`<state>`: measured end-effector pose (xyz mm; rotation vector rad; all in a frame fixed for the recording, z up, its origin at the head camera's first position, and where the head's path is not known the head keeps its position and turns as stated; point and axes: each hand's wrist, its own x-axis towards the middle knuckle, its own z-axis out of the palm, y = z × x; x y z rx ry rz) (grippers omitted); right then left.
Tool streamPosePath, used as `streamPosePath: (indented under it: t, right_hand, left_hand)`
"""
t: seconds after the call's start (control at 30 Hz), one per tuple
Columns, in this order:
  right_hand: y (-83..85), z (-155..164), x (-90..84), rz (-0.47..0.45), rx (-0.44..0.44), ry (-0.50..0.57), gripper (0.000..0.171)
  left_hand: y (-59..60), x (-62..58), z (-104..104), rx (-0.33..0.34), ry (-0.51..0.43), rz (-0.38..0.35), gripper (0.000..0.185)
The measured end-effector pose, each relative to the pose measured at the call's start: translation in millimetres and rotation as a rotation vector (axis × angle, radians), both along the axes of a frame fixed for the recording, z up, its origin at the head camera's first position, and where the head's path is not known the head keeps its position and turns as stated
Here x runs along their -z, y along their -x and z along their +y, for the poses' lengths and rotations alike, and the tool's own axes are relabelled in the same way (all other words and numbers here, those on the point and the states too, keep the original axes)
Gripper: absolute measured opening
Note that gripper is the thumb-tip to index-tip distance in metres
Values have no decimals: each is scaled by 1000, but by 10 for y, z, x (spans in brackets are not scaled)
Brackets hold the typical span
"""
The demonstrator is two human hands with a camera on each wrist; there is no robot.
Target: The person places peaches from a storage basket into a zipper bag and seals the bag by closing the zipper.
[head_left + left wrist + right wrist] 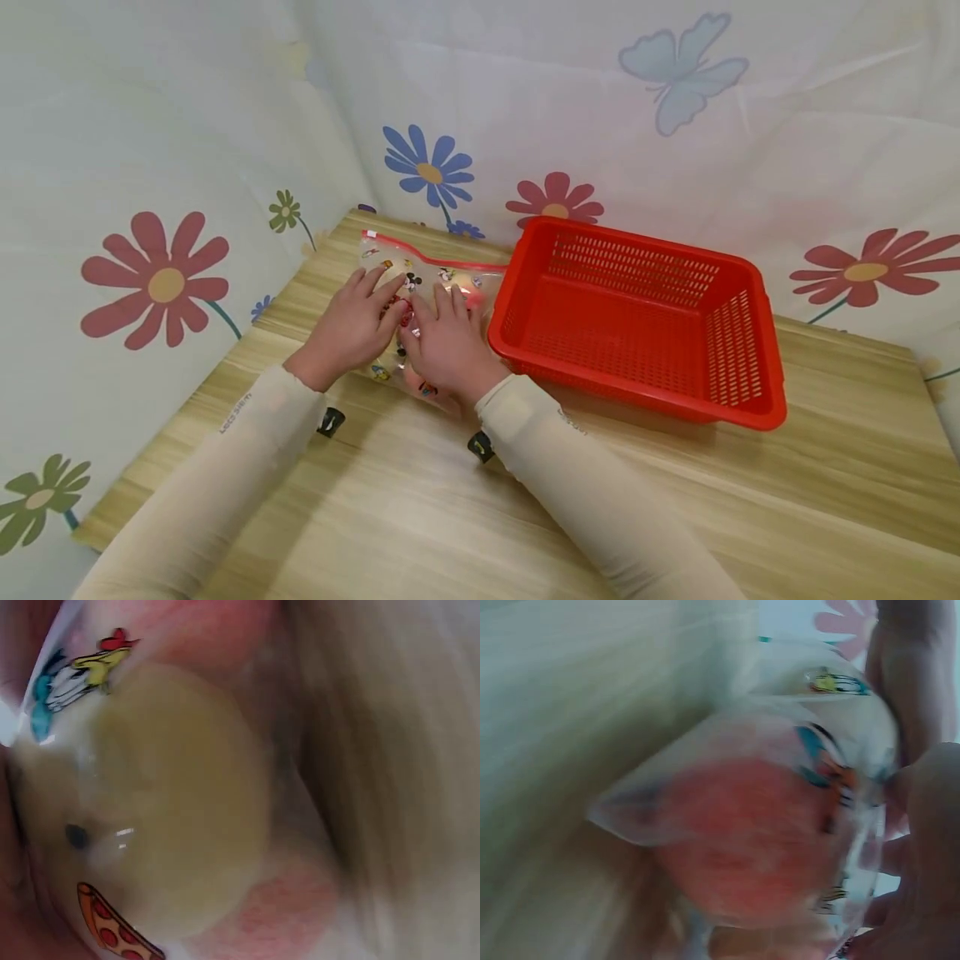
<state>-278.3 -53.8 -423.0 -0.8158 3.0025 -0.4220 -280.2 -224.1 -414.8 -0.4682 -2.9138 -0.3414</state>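
A clear zip bag [426,273] printed with cartoon figures lies on the wooden table, its red zip strip along the far side. Both hands press on it from above, fingers spread and fairly straight. My left hand [351,323] covers the bag's left part; my right hand [453,348] lies over the right part, thumbs close together. Through the plastic, the left wrist view shows a pale yellow round thing [187,802] between pinkish ones. A reddish round thing [742,832] fills the bag's corner in the right wrist view. Their kind is blurred by the plastic.
A red plastic basket [517,350] with slotted walls stands right beside the bag. Two small black pieces [331,422] are on the table [390,508] near the wrists. Flower-printed white cloth [480,92] hangs behind the table and along its left side.
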Motion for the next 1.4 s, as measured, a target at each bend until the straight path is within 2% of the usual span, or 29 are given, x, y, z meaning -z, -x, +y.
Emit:
streamPosePath:
  t: [0.17, 0.37, 0.63, 0.83, 0.97, 1.13, 1.4]
  right_hand:
    - [-17, -32, 131, 20, 3, 12, 67]
    - [-1, -70, 250, 55, 10, 19, 73]
    - [124, -91, 316, 68, 51, -33, 77]
    - [242, -107, 304, 38, 101, -21, 75]
    - [295, -122, 273, -9, 127, -4, 72]
    - [317, -135, 251, -5, 127, -33, 73]
    - [312, -146, 309, -11, 123, -3, 72]
  left_hand:
    - [19, 103, -47, -13, -19, 3, 52]
    - [51, 188, -97, -52, 11, -51, 55]
    - [190, 305, -90, -93, 42, -83, 57]
    - [332, 301, -78, -118, 77, -126, 62]
    - [407, 267, -78, -110, 106, -149, 64]
    - [439, 235, -95, -83, 118, -157, 63]
    - [450, 276, -119, -77, 118, -187, 62]
